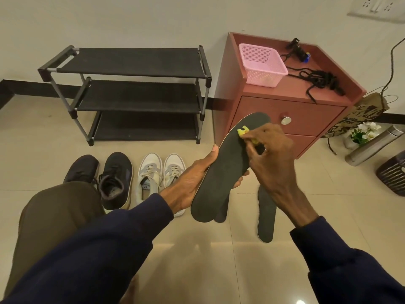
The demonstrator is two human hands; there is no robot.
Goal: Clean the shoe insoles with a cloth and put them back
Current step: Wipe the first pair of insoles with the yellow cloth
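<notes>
My left hand (192,174) grips a dark grey insole (228,167) from underneath, holding it tilted with its toe end pointing up toward the cabinet. My right hand (271,154) pinches a small yellow cloth (243,131) and presses it against the upper part of that insole. Another dark insole (266,218) lies flat on the floor tiles below my right wrist. A further dark insole edge shows just behind the held one. A pair of dark shoes (116,178) and a pair of white sneakers (160,174) stand side by side on the floor.
A black three-tier shoe rack (131,93) stands against the wall. A reddish cabinet (291,119) to its right carries a pink basket (263,64) and black cords (317,80). A paper bag, a small flower pot and a steel flask (372,145) sit at the right. My knee (57,211) is at the lower left.
</notes>
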